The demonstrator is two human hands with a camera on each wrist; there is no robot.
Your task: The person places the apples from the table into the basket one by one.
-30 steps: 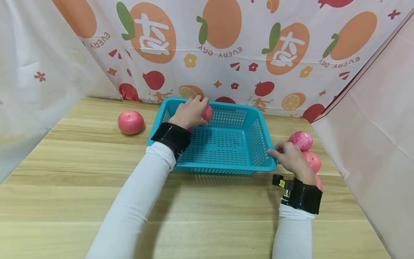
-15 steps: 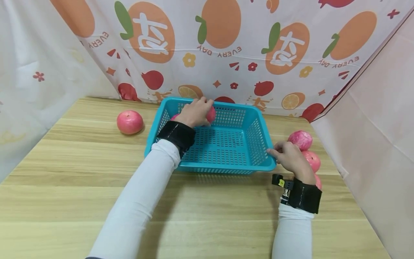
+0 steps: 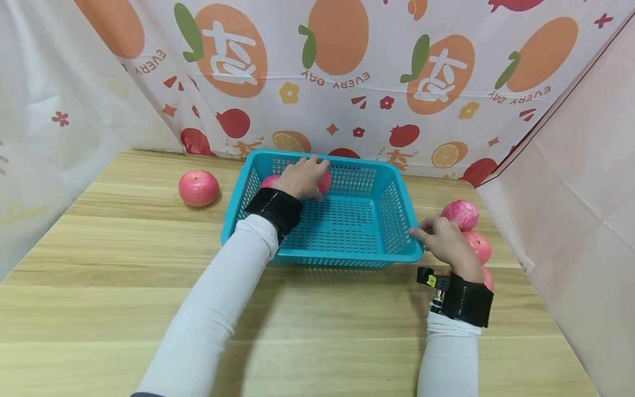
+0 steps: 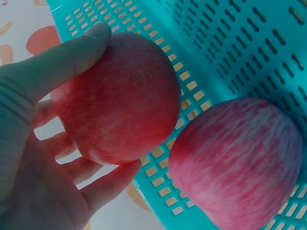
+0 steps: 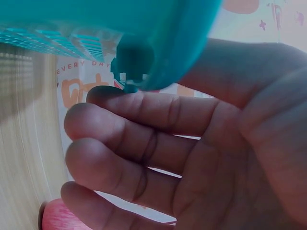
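Observation:
My left hand [image 3: 300, 179] is inside the blue plastic basket [image 3: 342, 257], near its back left. It holds a red apple [image 4: 124, 100], thumb on one side and fingers curled round the other. Beside it in the basket lies a second, streaked pink apple [image 4: 240, 163], partly covered by the hand in the head view. At the basket's front right corner my right hand [image 3: 448, 245] grips the rim between thumb and index finger, as the right wrist view also shows. Its other fingers are bent below the rim [image 5: 192, 43].
One apple [image 3: 198, 188] sits on the wooden table [image 3: 124, 286] left of the basket. Right of it, a streaked apple [image 3: 461, 214] and two more stand in a row, partly behind the right hand. A fruit-print curtain [image 3: 367, 121] hangs along the table's back edge.
The left hand has shifted a little rightward and toward me with its apple, uncovering more of the second apple. My right hand keeps its grip on the rim.

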